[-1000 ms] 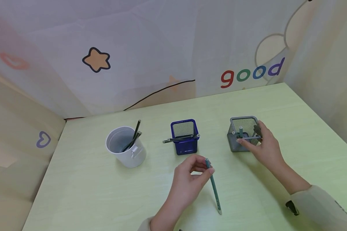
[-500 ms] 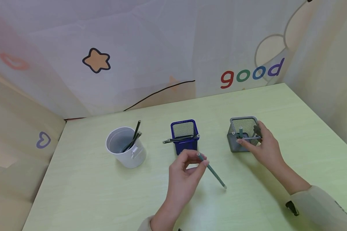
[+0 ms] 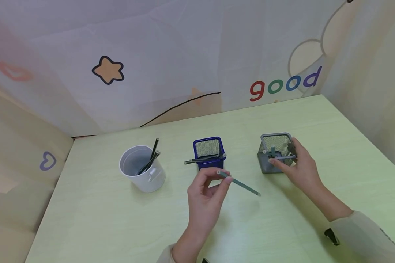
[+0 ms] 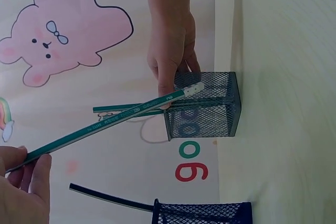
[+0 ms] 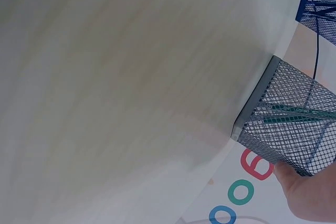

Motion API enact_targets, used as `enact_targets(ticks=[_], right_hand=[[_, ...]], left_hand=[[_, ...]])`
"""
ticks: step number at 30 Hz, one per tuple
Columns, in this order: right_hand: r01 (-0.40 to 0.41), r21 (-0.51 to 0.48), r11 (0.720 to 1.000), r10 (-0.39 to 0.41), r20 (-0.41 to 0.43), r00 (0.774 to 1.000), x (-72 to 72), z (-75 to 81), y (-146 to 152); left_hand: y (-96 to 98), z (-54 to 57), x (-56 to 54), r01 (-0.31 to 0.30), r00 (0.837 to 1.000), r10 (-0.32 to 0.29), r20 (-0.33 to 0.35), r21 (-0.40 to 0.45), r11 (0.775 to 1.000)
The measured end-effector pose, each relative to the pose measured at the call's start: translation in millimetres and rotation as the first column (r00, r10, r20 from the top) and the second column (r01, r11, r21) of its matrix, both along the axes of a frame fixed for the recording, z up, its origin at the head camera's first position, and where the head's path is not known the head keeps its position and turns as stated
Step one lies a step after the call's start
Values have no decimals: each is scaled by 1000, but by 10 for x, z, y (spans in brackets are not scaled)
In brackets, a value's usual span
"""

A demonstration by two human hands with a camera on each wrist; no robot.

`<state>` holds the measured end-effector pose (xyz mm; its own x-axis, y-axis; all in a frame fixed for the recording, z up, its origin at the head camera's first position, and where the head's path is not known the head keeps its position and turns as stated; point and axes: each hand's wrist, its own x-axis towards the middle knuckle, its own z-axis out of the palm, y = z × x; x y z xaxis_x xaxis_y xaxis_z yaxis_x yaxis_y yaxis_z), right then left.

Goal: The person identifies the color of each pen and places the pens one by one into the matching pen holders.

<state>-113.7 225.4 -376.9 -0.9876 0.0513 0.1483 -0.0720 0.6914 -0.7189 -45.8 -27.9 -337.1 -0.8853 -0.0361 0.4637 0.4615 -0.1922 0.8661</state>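
My left hand (image 3: 204, 199) pinches a green pencil (image 3: 247, 187) near one end, between thumb and fingers. The pencil slants down to the right over the table; its eraser end (image 4: 194, 89) overlaps the grey mesh pen holder in the left wrist view. That holder (image 3: 266, 167) stands upright on the right, gripped at its right side by my right hand (image 3: 304, 168), thumb across the front of the rim. Inside it are green pencils (image 4: 113, 109), seen through the mesh in the right wrist view too. The left hand partly hides the blue mesh pen holder (image 3: 208, 147).
Dark pencils (image 3: 192, 161) stick out over the rim of the blue holder. To the left stands a white bucket (image 3: 149, 183) with several dark pencils (image 3: 153, 153) leaning in it. A printed curtain (image 3: 171, 58) borders the pale green table (image 3: 118, 226) at the back.
My left hand has moved up and slightly left, and the pencil has swung from nearly upright to a flatter slant, its far end rising. The right hand stays on the grey holder.
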Motion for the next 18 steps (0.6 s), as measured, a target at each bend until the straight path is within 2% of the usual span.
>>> enact_targets(ticks=[6,10,14,18], right_hand=[[-2,-2,1000,2,-5,1000,6,-8,0],[-8,-3,1000,8,-17,1000,5,-7,1],[-6,-2,1000,6,-16,1000,3,-4,2],[9,8,1000,-9,2,1000,7,-10,-4]], left_hand=[[7,-29,-48,-41,998,41,-48,20,999],[3,-39,-82,-63,992,65,-111,22,998],[20,-67,-130,-83,972,90,-217,38,996],[68,-125,-185,-81,946,108,-305,102,991]])
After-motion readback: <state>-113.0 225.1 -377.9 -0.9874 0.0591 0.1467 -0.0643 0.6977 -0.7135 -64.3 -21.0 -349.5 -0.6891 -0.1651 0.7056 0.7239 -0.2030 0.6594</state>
